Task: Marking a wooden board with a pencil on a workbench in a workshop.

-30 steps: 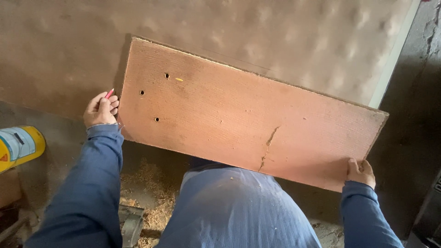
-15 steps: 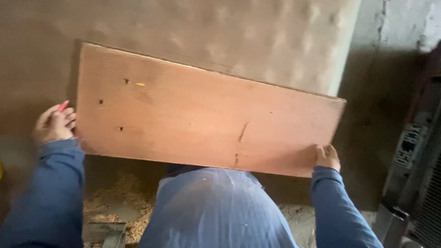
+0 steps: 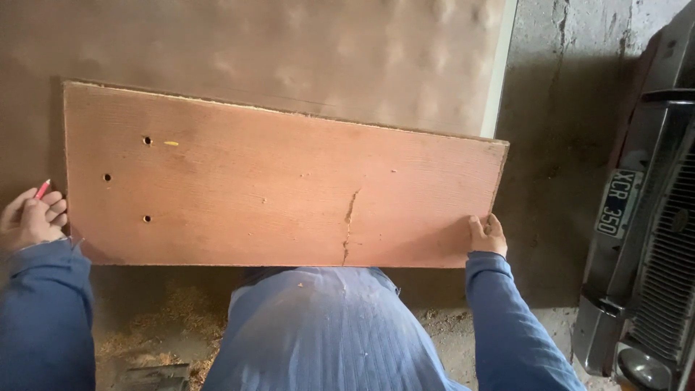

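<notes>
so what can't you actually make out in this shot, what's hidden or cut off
Head view, the only one:
- Left hand: partly cut by the left edge; its grip on the board is unclear.
- Red pencil: only the tip shows, the rest is inside the fist.
- Right hand: fingers go behind the board's corner.
- Floor with sawdust: blocked by the person's torso.
- Car front: cut by the right edge.

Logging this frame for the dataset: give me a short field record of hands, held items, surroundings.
left hand: at board's left edge, holds a red pencil
right hand: grips board's lower right corner
board: reddish-brown, three holes near left end, crack from the bottom edge
behind: tan panel
floor: sawdust
right side: vehicle front
</notes>
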